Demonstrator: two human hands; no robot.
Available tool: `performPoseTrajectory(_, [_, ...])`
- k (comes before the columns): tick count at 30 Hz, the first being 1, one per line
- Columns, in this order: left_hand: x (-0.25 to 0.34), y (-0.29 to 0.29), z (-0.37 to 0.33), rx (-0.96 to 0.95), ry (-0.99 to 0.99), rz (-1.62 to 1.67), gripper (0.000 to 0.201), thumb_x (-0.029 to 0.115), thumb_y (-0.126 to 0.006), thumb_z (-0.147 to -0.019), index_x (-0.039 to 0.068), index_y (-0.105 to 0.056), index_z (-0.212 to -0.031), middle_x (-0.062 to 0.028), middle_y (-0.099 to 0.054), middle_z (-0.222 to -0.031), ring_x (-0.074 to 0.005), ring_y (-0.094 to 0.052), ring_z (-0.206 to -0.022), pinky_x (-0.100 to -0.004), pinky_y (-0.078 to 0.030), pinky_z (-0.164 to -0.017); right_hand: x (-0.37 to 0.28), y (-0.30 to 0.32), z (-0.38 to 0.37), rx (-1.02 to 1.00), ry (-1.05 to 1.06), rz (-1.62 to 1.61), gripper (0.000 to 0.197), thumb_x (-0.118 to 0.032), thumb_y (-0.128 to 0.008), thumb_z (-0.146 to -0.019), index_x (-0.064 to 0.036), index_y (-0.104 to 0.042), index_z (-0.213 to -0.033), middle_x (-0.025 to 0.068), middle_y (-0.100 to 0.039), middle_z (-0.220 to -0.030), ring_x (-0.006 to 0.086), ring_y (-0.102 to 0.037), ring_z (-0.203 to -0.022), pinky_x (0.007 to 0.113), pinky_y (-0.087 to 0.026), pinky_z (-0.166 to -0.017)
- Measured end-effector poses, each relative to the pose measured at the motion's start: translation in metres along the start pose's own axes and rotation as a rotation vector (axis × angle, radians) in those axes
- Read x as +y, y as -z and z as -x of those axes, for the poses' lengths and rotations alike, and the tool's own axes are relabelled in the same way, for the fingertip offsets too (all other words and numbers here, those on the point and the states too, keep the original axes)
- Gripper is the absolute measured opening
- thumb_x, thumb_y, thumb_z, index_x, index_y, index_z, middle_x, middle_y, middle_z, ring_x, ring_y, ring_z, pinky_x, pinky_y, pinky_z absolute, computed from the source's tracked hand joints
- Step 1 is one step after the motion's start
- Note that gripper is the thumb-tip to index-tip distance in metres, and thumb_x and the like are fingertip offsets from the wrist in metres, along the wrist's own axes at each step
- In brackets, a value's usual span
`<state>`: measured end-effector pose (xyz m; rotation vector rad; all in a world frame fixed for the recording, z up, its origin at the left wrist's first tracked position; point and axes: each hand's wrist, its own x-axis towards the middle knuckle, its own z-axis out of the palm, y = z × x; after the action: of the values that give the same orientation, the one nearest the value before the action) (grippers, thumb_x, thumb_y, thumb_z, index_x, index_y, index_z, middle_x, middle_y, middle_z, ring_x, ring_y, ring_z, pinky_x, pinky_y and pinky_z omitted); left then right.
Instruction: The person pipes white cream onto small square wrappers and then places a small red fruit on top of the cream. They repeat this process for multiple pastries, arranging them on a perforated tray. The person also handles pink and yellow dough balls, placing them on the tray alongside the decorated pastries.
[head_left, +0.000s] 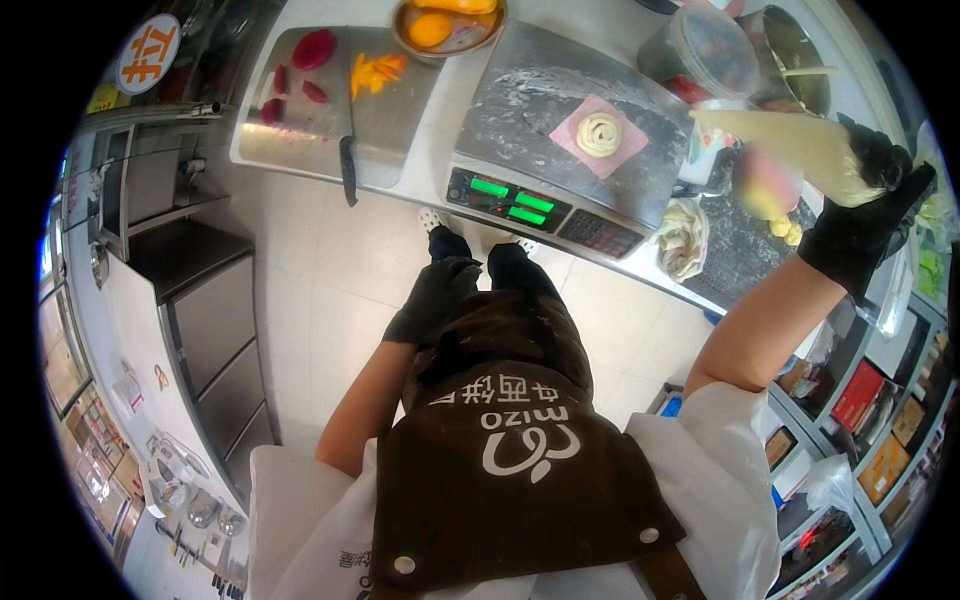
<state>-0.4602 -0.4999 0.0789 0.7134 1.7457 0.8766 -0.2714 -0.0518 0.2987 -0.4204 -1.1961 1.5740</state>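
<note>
My right hand (868, 215), in a black glove, is closed round the gathered end of a piping bag (790, 135) full of pale cream. The bag lies almost level above the right side of the counter, its tip pointing left. Left of that tip, a pale swirl (600, 134) sits on a pink square of paper (573, 135) on the grey scale platform (530, 75). My left hand (440, 295), also gloved in black, is low beside my apron (510, 440). Its fingers look loosely stretched, with nothing seen in them.
A knife (348, 160) lies on the metal tray (255, 145), its handle past the front edge, beside orange pieces (377, 72) and magenta pieces (314, 49). Behind are a bowl (408, 42) and a clear tub (715, 55). A crumpled cloth (683, 240) sits right of the scale.
</note>
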Motion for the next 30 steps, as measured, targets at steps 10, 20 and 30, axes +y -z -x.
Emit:
performPoseTrajectory(10, [-0.024, -0.01, 0.0, 0.009, 0.213, 0.292, 0.018, 0.017, -0.058, -0.1, 0.002, -0.064, -0.094, -0.0012, -0.061, -0.087, -0.01, -0.053, -0.081, -0.0298, -0.047, -0.072, 0.006, -0.027, 0.005, -0.085, -0.156, 0.165, 0.048, -0.041, -0.05, -0.104, -0.0066, -0.048, -0.07, 0.0071, -0.05, -0.067, 0.0208, -0.048, -0.07, 0.035, -0.042, -0.074])
performPoseTrajectory(20, [-0.021, -0.005, 0.004, 0.053, -0.051, -0.224, 0.021, 0.017, -0.057, -0.095, 0.0, -0.067, -0.097, -0.022, -0.068, -0.095, -0.0385, -0.064, -0.089, -0.0416, -0.051, -0.076, 0.031, -0.061, 0.011, -0.141, -0.315, 0.391, 0.051, -0.042, -0.048, -0.106, -0.0085, -0.048, -0.067, 0.006, -0.045, -0.063, 0.024, -0.052, -0.069, 0.04, -0.048, -0.082])
performPoseTrajectory(30, [0.006, -0.003, 0.002, 0.058, 0.171, 0.093, 0.021, 0.015, -0.051, -0.1, -0.002, -0.062, -0.095, -0.0147, -0.063, -0.091, -0.0235, -0.059, -0.084, -0.0365, -0.048, -0.079, 0.115, -0.057, 0.014, -0.28, -0.16, 0.042, 0.028, -0.029, -0.053, -0.106, -0.0067, -0.058, -0.09, 0.002, -0.046, -0.068, 0.0167, -0.045, -0.06, 0.037, -0.044, -0.061])
